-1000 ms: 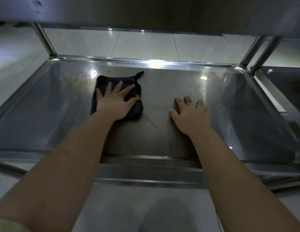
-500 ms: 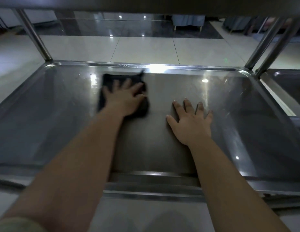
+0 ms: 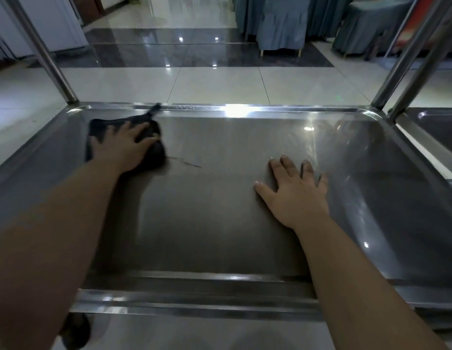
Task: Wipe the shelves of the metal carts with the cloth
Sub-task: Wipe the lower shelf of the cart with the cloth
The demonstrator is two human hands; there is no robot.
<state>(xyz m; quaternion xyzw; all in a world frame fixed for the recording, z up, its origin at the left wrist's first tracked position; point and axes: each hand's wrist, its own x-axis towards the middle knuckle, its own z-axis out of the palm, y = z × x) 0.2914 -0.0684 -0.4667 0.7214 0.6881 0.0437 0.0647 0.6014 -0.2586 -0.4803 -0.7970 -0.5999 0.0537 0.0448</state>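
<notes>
Cloth [image 3: 155,154] slid up the shelf [image 3: 219,210] under the flat left hand [image 3: 121,147]; right hand [image 3: 295,195] flat; tiled floor [image 3: 214,84] beyond.

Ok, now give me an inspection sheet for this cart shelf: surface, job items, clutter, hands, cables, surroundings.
Surface: metal cart shelf, shiny, raised rim all round, light glare along the far edge.
Job's things: dark cloth lying at the far left of the shelf, one corner tail reaching the far rim.
Clutter: one thin dark strand on the metal just right of the cloth.
Hands: left hand pressing flat on the cloth; right hand flat on bare metal, holding nothing.
Cables: nothing seen.
Surroundings: second cart shelf to the right; glossy tiled floor; grey-blue draped furniture beyond.
</notes>
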